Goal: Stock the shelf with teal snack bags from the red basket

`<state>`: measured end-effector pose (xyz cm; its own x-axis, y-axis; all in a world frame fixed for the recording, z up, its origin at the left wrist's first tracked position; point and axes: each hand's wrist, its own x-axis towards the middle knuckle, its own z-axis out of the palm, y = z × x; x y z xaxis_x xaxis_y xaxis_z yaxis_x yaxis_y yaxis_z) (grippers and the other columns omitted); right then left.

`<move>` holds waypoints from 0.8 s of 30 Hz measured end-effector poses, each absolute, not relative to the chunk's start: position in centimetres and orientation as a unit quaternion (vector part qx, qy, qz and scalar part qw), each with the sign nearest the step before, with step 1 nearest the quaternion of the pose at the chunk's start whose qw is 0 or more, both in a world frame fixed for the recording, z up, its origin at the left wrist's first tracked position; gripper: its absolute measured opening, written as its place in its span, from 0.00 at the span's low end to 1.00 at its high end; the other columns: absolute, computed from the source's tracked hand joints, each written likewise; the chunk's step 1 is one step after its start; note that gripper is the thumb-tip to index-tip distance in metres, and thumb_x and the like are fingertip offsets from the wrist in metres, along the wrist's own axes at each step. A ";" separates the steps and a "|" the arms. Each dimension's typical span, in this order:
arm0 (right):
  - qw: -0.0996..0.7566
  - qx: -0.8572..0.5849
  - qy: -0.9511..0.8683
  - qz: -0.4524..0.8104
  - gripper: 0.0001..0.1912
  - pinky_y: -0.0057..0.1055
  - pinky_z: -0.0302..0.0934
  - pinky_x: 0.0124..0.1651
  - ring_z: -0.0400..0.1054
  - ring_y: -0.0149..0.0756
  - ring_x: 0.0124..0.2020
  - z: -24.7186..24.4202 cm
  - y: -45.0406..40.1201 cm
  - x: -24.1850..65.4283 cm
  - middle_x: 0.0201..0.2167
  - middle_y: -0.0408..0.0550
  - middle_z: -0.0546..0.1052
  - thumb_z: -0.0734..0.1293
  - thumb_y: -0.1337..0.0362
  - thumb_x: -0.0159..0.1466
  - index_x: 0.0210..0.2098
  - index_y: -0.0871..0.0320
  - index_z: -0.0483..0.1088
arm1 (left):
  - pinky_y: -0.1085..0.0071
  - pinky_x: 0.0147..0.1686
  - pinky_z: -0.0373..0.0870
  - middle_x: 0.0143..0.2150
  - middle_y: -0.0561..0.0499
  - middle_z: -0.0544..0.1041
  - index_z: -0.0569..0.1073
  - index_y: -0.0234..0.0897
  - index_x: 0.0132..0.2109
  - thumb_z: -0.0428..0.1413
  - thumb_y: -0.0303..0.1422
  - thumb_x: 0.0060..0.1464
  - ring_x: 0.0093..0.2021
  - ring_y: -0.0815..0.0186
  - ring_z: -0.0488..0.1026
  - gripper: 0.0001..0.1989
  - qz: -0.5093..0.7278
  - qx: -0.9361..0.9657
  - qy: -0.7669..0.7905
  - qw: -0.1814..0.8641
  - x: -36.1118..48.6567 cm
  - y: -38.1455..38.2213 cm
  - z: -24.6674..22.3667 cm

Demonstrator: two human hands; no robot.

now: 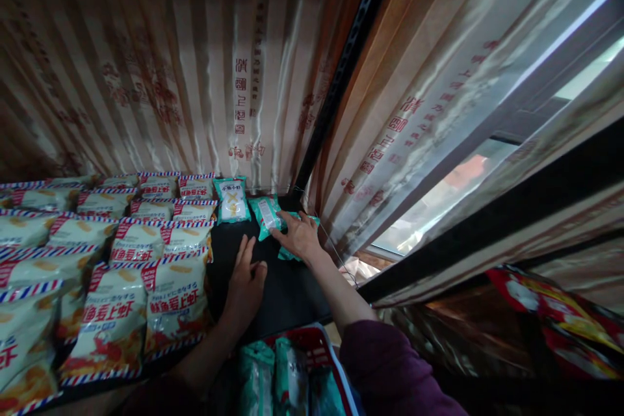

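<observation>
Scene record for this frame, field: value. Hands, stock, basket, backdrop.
left_hand: left hand, over flat black shelf; no packet visible in it
right_hand: right hand, spread over small teal plastic packets; grip unclear
sleeve_right: purple fabric sleeve
stock_left: rows of white snack bags with red-blue striped edges
basket: red plastic basket with pale rim, holding teal packets
backdrop: beige pleated curtain with reddish print
</observation>
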<state>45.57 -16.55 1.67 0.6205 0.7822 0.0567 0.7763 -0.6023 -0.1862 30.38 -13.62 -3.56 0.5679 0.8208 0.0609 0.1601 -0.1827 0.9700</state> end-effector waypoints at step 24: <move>0.265 -0.872 -0.408 -0.055 0.25 0.45 0.55 0.60 0.60 0.49 0.59 0.3 -21.4 44.1 0.56 0.61 0.67 0.61 0.57 0.62 0.55 0.64 0.66 | 0.50 0.57 0.57 0.57 0.41 0.67 0.72 0.35 0.51 0.48 0.28 0.55 0.59 0.52 0.59 0.17 0.396 0.860 0.277 0.163 28.8 -13.6 -2.1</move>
